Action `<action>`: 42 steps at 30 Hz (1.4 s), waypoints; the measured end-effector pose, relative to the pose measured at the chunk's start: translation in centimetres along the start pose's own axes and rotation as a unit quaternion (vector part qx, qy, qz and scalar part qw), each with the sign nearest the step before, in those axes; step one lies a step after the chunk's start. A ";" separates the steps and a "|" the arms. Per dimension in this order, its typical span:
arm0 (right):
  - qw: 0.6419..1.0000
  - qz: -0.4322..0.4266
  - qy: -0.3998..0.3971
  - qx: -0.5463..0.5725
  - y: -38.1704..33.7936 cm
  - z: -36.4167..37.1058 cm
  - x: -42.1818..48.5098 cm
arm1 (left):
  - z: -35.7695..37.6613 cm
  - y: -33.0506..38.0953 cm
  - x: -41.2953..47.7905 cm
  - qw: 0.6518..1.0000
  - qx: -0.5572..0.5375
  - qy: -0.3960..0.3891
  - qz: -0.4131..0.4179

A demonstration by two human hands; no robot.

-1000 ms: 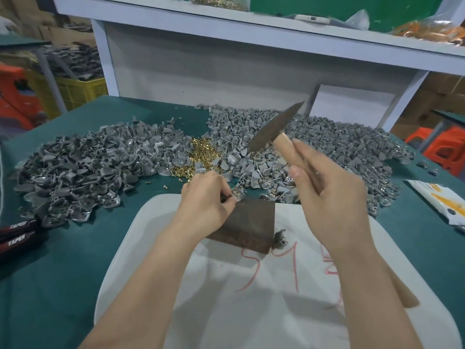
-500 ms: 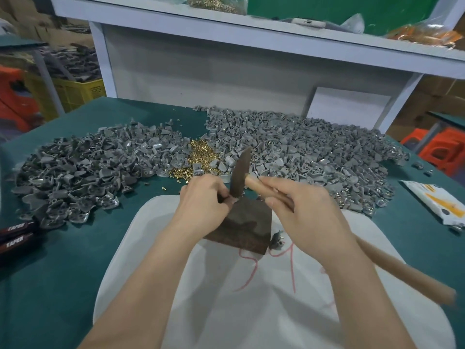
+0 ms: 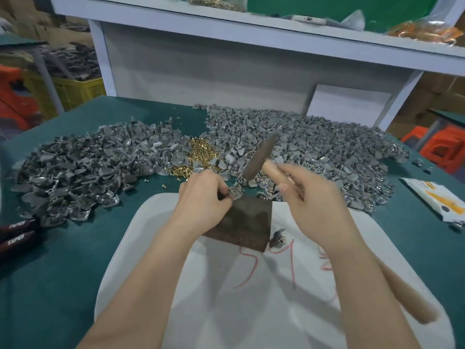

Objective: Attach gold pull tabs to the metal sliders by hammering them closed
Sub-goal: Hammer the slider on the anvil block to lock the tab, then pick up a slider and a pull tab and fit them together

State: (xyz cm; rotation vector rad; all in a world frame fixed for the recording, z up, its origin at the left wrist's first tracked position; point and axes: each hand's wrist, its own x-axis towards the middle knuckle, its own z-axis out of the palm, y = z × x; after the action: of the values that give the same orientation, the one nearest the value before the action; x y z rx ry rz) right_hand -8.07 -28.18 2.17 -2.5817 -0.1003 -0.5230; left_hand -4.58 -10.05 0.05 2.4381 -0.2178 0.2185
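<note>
My left hand (image 3: 205, 195) pinches a small grey metal slider (image 3: 236, 192) at the far edge of a dark brown block (image 3: 247, 222). My right hand (image 3: 317, 205) grips the wooden handle of a hammer (image 3: 259, 157), whose dark flat head is raised and tilted just above the slider. A small heap of gold pull tabs (image 3: 200, 154) lies beyond my left hand, between two big piles of grey sliders (image 3: 83, 170) (image 3: 314, 147). One loose slider (image 3: 276, 238) lies beside the block's right corner.
The block rests on a white sheet (image 3: 251, 298) with red marks, on a green table (image 3: 50, 273). Dark handles with white lettering (image 3: 15, 235) lie at the left edge. A white and orange packet (image 3: 437, 197) lies at right. A white shelf (image 3: 251, 34) rises behind.
The hammer head came down onto the slider at the block half a second ago and has now lifted up and to the right. My left hand stays on the slider.
</note>
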 end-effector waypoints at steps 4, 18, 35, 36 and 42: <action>0.994 0.101 -0.039 0.033 2.3 1.8 2.2 | 0.0 -0.2 0.1 1.000 -0.014 0.005 -0.005; 0.990 -0.037 -0.094 0.097 -2.1 3.8 2.8 | 0.4 -0.6 0.8 0.996 -0.068 0.042 0.031; 0.966 -0.116 -0.221 -0.062 -11.4 14.1 9.3 | -2.1 -4.2 2.2 0.695 -0.529 0.427 -0.235; 0.956 -0.121 -0.244 -0.109 -12.1 15.3 9.4 | -2.1 -4.3 2.2 0.687 -0.532 0.433 -0.241; 0.947 -0.116 -0.236 -0.181 -13.1 17.4 9.7 | -2.0 -4.8 2.5 0.685 -0.525 0.434 -0.256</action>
State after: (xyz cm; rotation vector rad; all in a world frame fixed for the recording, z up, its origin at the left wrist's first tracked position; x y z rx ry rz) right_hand 4.71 -8.46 -2.06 -3.0293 -0.5213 0.0200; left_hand -1.39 -5.36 -0.81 0.9711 0.6141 0.7212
